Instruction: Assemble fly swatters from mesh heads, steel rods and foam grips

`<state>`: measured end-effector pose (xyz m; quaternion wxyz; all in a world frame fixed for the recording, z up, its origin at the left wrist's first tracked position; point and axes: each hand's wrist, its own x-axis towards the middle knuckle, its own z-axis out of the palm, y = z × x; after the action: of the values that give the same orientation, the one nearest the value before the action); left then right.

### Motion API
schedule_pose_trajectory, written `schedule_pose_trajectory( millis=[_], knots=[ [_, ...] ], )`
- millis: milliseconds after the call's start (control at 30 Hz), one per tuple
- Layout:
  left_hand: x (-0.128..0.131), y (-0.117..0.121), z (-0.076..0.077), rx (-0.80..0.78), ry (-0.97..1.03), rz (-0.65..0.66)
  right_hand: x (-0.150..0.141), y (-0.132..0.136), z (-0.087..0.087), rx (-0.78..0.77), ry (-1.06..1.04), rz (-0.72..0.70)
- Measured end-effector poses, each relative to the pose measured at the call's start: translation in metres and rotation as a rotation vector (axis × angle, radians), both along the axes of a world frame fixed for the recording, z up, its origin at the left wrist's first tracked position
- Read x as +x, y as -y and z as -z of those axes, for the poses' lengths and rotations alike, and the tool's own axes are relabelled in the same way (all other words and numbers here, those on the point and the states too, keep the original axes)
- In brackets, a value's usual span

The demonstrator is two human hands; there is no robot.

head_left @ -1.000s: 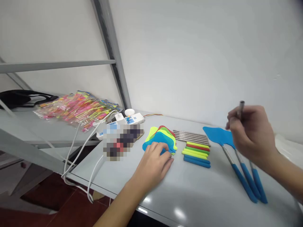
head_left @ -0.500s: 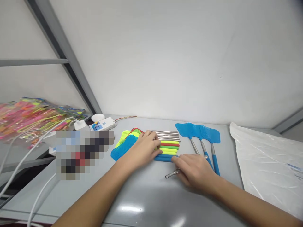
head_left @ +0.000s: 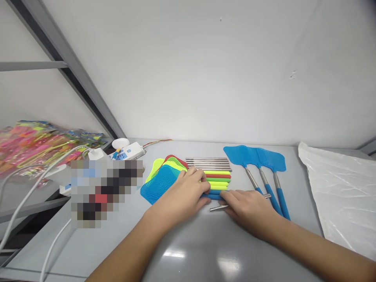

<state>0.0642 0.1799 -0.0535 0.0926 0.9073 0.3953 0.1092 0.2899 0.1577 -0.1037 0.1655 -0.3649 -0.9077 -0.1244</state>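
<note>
My left hand (head_left: 188, 192) lies over the left ends of a stack of coloured foam handles (head_left: 219, 179) in yellow, red, green and blue, fingers curled against the lowest blue one. My right hand (head_left: 249, 205) rests on the grey table (head_left: 182, 250), fingers closed over a thin metal rod (head_left: 219, 208) and touching the blue handle's right end. Beside the left hand lies a fan of mesh swatter heads (head_left: 161, 176), blue on top. Bare steel rods (head_left: 208, 161) lie behind the handles.
Three finished blue fly swatters (head_left: 264, 168) lie to the right of the hands. A white plastic bag (head_left: 337, 188) covers the table's right end. A power strip (head_left: 129, 150) with white cables and packets of bright toys (head_left: 35, 141) are at the left, under a slanted metal beam.
My right hand came down from the air with the metal rod and now lies by the blue handle. My left hand shifted from the mesh heads to the handle stack.
</note>
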Motion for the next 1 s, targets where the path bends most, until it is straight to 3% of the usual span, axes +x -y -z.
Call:
schedule_pose_trajectory(
  millis=[267,467,600,733,833,1000],
  knots=[
    [-0.001,0.005,-0.005,-0.012,0.020,0.020,0.001,0.006,0.001,-0.060,-0.072,-0.022],
    [-0.001,0.009,-0.026,-0.249,0.302,0.079,0.005,0.009,-0.008,-0.203,-0.327,-0.057],
    [0.007,0.013,-0.025,-0.266,0.512,0.111,0.010,0.011,-0.019,-0.397,-0.505,-0.076],
    [0.018,0.015,-0.012,-0.289,0.431,0.109,0.014,0.010,-0.047,-0.540,-1.051,-0.023],
    [0.028,0.017,-0.001,-0.263,0.367,0.117,0.011,0.010,-0.079,-0.755,-1.513,-0.074],
    [0.044,0.024,0.010,-0.278,0.420,0.153,-0.007,0.019,-0.117,-0.936,-1.703,-0.155]
  ],
)
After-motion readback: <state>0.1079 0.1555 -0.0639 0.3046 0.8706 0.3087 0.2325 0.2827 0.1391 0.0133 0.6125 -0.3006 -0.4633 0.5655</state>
